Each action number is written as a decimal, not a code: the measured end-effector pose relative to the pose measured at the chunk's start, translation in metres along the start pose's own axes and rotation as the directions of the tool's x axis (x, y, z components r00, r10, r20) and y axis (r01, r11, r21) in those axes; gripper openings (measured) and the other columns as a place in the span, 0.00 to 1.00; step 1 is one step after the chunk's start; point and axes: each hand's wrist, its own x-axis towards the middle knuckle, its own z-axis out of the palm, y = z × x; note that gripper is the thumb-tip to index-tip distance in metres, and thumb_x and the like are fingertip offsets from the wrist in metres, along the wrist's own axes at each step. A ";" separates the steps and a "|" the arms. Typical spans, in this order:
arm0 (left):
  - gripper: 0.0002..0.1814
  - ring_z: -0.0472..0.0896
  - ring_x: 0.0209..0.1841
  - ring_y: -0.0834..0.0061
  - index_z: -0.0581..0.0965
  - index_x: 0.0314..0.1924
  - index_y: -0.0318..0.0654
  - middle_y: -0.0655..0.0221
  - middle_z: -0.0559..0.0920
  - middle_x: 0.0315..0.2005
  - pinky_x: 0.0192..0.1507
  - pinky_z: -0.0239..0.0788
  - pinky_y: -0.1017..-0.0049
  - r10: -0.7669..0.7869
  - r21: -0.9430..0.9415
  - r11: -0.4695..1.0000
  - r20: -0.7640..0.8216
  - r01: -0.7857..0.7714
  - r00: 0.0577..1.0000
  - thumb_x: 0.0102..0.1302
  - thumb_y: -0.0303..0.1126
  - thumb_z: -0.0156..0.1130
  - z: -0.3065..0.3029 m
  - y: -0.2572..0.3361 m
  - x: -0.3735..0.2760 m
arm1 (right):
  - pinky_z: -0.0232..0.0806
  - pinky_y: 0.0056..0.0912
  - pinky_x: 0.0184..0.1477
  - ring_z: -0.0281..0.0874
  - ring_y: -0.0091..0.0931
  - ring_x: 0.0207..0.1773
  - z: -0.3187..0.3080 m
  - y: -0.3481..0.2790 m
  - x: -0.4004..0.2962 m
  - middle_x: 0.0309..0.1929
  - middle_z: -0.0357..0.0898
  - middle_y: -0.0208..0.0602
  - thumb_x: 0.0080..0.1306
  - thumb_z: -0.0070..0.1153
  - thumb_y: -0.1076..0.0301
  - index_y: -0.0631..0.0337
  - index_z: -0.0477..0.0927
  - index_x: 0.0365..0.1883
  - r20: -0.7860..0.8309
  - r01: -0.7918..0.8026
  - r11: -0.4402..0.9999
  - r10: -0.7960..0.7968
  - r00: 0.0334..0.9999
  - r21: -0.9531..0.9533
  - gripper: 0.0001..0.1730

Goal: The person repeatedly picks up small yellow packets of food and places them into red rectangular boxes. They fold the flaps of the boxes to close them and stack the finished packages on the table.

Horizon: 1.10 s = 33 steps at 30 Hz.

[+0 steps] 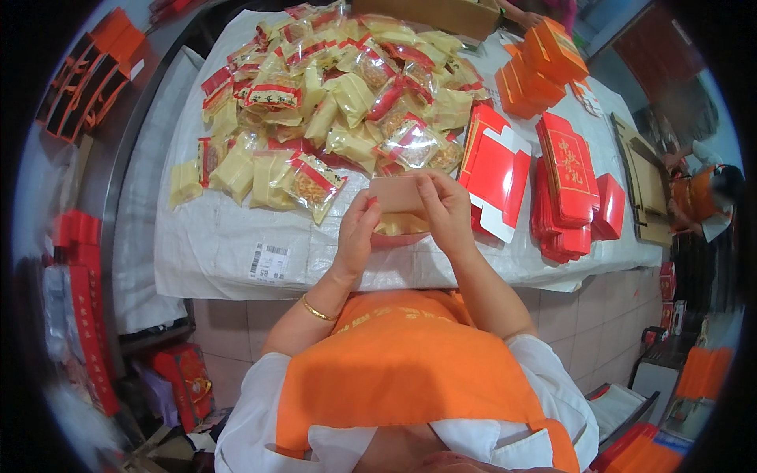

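Note:
Close to the table's front edge, my left hand (356, 230) and my right hand (445, 208) both grip a small red carton (397, 241). Its pale inner flap (397, 194) stands up between my fingers. A yellow packet (402, 224) shows inside the carton, below the flap. Just beyond my hands is a heap of pastry packets (349, 97), pale yellow and clear film with red bands. One packet with a clear window (312, 184) lies nearest my left hand. Beside my right hand is a stack of flat red cartons (497, 168) with white end flaps.
White woven sheeting (207, 254) covers the table. Red printed cartons (571, 171) are stacked at the right, with orange boxes (541, 71) behind them. A brown cardboard box (432, 16) stands at the back. Another person (695, 195) works beside brown cardboard (647, 183) at far right.

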 end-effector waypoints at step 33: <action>0.13 0.79 0.57 0.69 0.81 0.52 0.35 0.63 0.82 0.53 0.62 0.67 0.71 0.292 0.235 0.904 0.271 -0.357 0.917 0.74 0.25 0.50 -0.023 0.022 0.012 | 0.69 0.37 0.62 0.79 0.37 0.59 -0.014 0.027 -0.019 0.56 0.82 0.43 0.58 0.59 0.81 0.60 0.84 0.52 0.205 0.364 0.928 -0.344 0.916 -0.073 0.22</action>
